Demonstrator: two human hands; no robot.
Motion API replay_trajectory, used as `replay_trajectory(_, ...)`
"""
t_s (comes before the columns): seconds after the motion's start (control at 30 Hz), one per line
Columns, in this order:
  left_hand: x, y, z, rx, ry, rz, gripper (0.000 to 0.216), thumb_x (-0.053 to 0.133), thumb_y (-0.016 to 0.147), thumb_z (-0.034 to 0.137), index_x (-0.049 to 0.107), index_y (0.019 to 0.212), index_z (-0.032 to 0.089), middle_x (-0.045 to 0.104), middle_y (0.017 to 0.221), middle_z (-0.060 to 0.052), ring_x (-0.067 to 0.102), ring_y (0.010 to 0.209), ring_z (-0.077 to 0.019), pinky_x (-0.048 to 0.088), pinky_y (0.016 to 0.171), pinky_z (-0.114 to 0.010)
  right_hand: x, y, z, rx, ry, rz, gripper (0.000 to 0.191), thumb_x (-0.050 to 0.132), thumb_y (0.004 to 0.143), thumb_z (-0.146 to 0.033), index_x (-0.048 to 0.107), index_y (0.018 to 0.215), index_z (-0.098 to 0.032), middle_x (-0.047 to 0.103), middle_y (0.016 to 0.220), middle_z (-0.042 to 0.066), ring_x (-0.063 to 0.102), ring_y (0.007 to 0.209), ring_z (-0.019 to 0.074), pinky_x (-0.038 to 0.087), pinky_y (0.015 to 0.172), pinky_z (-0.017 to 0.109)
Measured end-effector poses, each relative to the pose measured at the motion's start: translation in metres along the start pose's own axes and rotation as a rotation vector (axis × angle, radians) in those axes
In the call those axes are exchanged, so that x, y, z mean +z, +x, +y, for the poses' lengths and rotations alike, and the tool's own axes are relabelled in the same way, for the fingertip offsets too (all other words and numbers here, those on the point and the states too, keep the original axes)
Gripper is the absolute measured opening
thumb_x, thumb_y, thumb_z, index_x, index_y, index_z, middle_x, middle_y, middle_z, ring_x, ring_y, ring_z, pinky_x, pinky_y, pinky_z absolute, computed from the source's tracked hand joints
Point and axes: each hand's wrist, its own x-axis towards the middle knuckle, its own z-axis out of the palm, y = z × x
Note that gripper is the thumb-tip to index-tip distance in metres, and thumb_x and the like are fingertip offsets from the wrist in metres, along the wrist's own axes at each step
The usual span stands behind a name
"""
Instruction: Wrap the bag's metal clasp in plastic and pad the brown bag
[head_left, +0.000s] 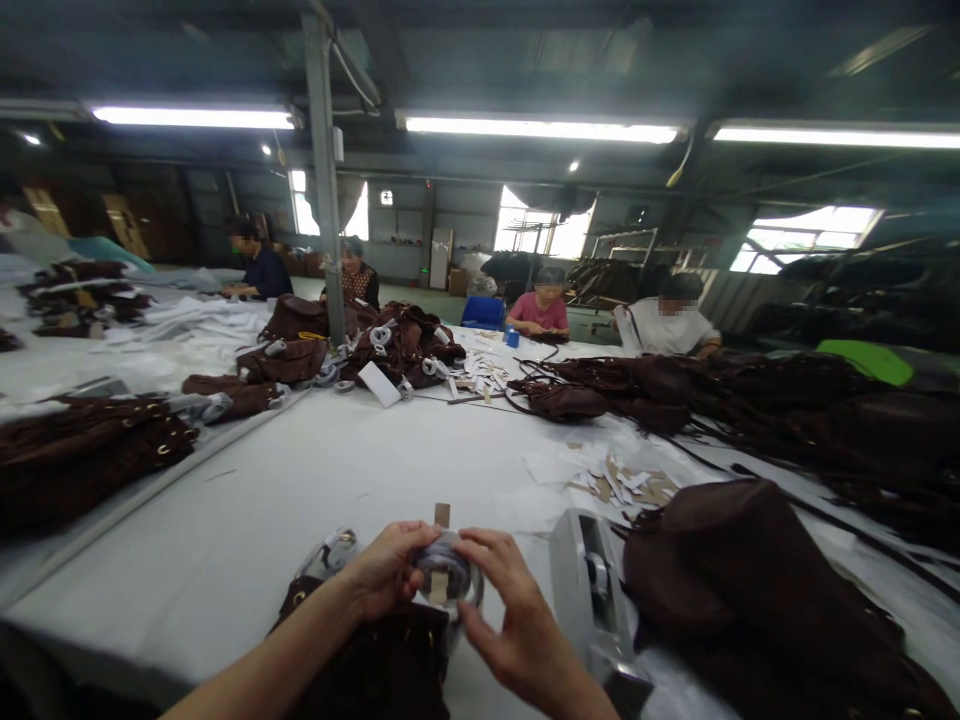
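Note:
A coil wrapped in pale grey, filmy material (452, 550) is between my two hands above the near edge of the table. A short tan strip (442, 515) sticks up behind it, and tan also shows through its middle. My left hand (394, 570) pinches the coil's left side between thumb and fingers. Around its right side curves my right hand (506, 605), fingertips on top and thumb low against the rim. Below them lies a dark brown bag (390, 660) with gold eyelets, partly hidden by my left forearm. Another grey-wrapped part (337, 550) rests left of my left wrist.
A grey tape dispenser (589, 590) stands just right of my right hand, beside a large brown bag (720, 570). Paper and card scraps (626, 485) lie beyond it. More brown bags (405, 345) are piled across the white table (300, 490). Several people sit farther back.

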Motion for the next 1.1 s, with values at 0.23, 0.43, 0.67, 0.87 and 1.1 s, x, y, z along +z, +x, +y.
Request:
replay_trajectory(0.23, 0.013, -0.003, 0.0, -0.038, 0.001, -0.026, 0.029, 0.074, 0.067, 0.035, 0.054, 0.075, 0.014, 0.06, 0.056, 0.002, 0.048, 0.031, -0.0044, 0.028, 0.03, -0.012, 0.019, -0.005, 0.005, 0.036, -0.018, 0.174, 0.016, 0.052, 0.086, -0.024, 0.068, 0.084, -0.024, 0.063, 0.084, 0.005, 0.059, 0.081, 0.0178, 0.05, 0.071, 0.029)
replay_trajectory(0.43, 0.021, -0.009, 0.005, -0.006, 0.16, -0.021, 0.035, 0.073, 0.065, 0.04, 0.047, 0.075, 0.018, 0.059, 0.056, 0.004, 0.051, 0.03, -0.0083, 0.028, 0.027, -0.013, 0.004, 0.006, 0.007, 0.07, -0.08, 0.178, 0.018, 0.055, 0.083, -0.03, 0.072, 0.084, -0.023, 0.059, 0.101, 0.009, 0.058, 0.071, 0.015, 0.05, 0.065, 0.027)
replay_trajectory(0.67, 0.032, -0.013, 0.006, 0.003, 0.268, -0.093, 0.032, 0.068, 0.07, 0.042, 0.047, 0.078, 0.019, 0.057, 0.054, 0.004, 0.052, 0.029, -0.0098, 0.03, 0.024, -0.012, -0.009, 0.021, -0.005, 0.174, 0.023, 0.036, 0.014, 0.064, 0.076, -0.031, 0.075, 0.077, -0.024, 0.066, 0.095, 0.007, 0.059, 0.072, 0.0159, 0.048, 0.07, 0.029)
replay_trajectory(0.87, 0.029, -0.014, -0.002, 0.002, 0.219, -0.139, 0.031, 0.067, 0.069, 0.038, 0.045, 0.08, 0.019, 0.059, 0.058, 0.002, 0.059, 0.036, -0.0151, 0.039, 0.027, -0.015, -0.006, 0.026, -0.005, 0.447, 0.329, 0.05, 0.015, 0.076, 0.061, -0.032, 0.074, 0.064, -0.018, 0.06, 0.057, 0.0, 0.052, 0.055, 0.0106, 0.04, 0.051, 0.021)
replay_trajectory(1.1, 0.034, -0.025, 0.0, -0.006, 0.277, -0.2, 0.028, 0.063, 0.068, 0.027, 0.047, 0.089, 0.018, 0.064, 0.071, -0.002, 0.064, 0.045, -0.0153, 0.045, 0.036, -0.017, -0.006, 0.023, 0.005, 0.531, 0.414, 0.081, 0.018, 0.076, 0.06, -0.031, 0.07, 0.061, -0.013, 0.064, 0.057, 0.002, 0.051, 0.054, 0.011, 0.039, 0.053, 0.023)
